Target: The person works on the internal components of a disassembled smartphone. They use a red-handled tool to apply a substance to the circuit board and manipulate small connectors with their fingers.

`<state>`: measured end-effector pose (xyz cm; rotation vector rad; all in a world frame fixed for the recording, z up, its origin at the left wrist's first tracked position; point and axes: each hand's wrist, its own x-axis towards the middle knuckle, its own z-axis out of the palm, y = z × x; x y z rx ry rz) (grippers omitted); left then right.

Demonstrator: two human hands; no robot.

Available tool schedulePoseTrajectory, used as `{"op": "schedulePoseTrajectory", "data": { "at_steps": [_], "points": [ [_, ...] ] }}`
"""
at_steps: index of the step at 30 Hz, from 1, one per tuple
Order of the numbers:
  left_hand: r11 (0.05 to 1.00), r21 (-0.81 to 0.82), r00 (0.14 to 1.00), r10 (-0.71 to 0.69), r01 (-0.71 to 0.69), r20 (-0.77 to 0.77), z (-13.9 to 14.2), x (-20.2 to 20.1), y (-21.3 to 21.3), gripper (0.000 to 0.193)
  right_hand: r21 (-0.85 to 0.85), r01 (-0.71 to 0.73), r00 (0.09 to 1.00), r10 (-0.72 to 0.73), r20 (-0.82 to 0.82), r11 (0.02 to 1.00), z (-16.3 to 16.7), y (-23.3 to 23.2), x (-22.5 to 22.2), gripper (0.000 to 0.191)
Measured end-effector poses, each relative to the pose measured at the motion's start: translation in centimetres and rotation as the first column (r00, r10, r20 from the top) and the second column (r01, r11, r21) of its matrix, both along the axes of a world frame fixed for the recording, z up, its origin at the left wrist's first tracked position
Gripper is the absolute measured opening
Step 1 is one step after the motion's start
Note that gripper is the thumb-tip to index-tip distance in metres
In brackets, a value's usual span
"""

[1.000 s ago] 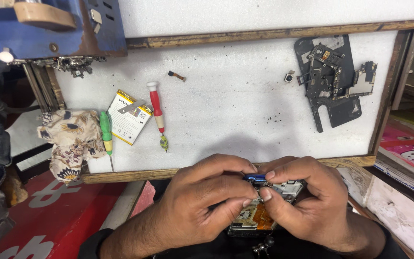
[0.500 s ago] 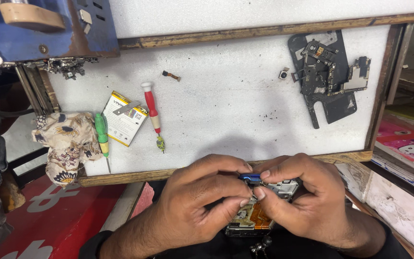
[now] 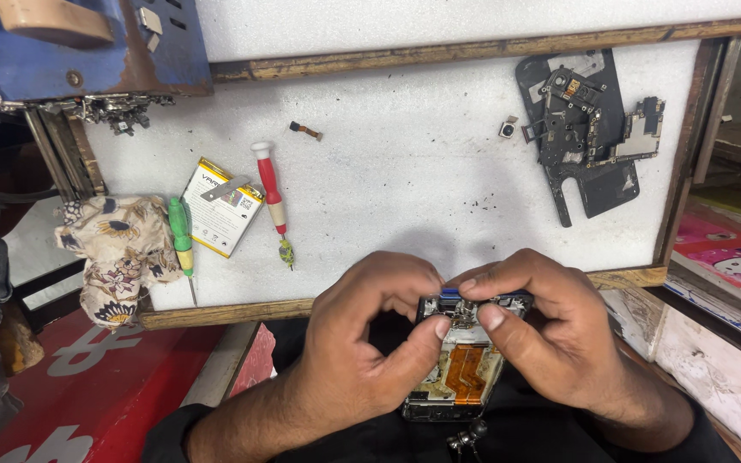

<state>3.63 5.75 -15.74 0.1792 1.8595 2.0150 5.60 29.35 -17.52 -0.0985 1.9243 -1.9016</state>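
we judge we should keep our left hand (image 3: 370, 343) and right hand (image 3: 551, 334) pinching the opened phone (image 3: 460, 364) top edge just below the white table (image 3: 413, 180) rim, thumbs pressing gently, avoiding the orange flex cable (image 3: 466, 375).

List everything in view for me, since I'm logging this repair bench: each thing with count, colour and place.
opened phone: 1, dark frame, orange flex inside, between both hands
battery: 1, white and yellow, board left
red screwdriver: 1, beside battery
green screwdriver: 1, by cloth
patterned cloth: 1, cream, board's left edge
circuit boards: pile, dark, top right
camera module: 1, small, beside the pile
white board: 1, wood-framed
left hand: on phone
right hand: on phone
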Motion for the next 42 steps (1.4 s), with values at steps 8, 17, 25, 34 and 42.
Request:
{"op": "schedulePoseTrajectory", "data": {
  "at_steps": [8, 17, 25, 34, 42],
  "points": [
    [0.998, -0.069, 1.000, -0.012, 0.012, 0.013, 0.1, 0.2, 0.6, 0.040, 0.017, 0.005, 0.999, -0.004, -0.041, 1.000, -0.7, -0.2, 0.1, 0.020],
    [0.997, -0.067, 0.997, -0.021, 0.026, 0.071, -0.7, -0.1, 0.8, 0.035, 0.032, 0.027, 0.999, -0.026, -0.018, 0.999, -1.5, -0.5, 0.0, 0.020],
    [0.999, -0.036, 0.988, 0.004, 0.001, 0.153, -0.8, 0.1, 0.2, 0.030, 0.057, 0.016, 1.000, -0.016, -0.010, 0.998, -2.2, -1.0, -0.1, 0.019],
    [0.997, -0.067, 0.980, -0.035, 0.049, 0.198, -1.3, -0.3, -1.4, 0.030, 0.008, -0.025, 1.000, 0.025, -0.001, 1.000, -3.1, -2.3, -0.4, 0.023],
    [0.992, -0.017, 0.949, -0.116, 0.126, 0.294, -2.2, -1.4, -3.3, 0.030, 0.057, 0.000, 0.998, -0.004, 0.070, 0.998, -3.5, -3.2, -0.7, 0.019]
  ]
}}
